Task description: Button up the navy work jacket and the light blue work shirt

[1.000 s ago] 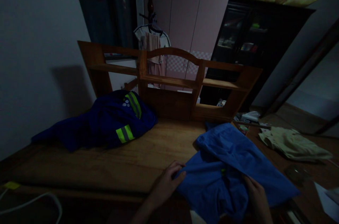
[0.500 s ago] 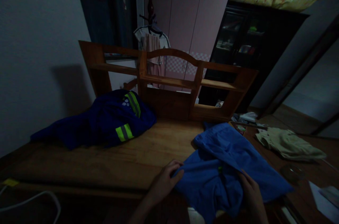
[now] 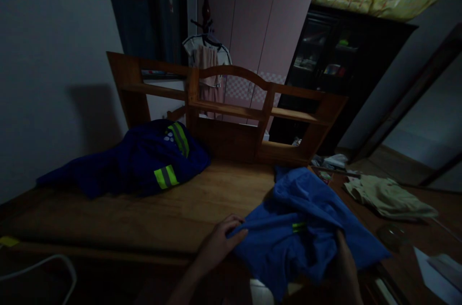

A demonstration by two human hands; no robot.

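On the near right part of the wooden tabletop (image 3: 216, 189), in the head view, a blue garment (image 3: 270, 233) lies rumpled, its nearest part seeming to reach past the front edge, and a yellow-green strip (image 3: 298, 227) shows among its folds. The left hand (image 3: 220, 240) pinches the garment's left edge between thumb and fingers. The right hand (image 3: 347, 259) is at the opposite side with its fingers hidden by a fold, so I cannot tell whether it grips the cloth. Well apart, against the wall side, a dark blue garment with reflective bands (image 3: 137, 163) sits in a heap; a pale cloth (image 3: 390, 196) lies off to the right. The step in hand looks like straightening or opening out the blue garment. As I judge it, the next move calls for a firm left pinch while the right hand works the bunched fold flat.
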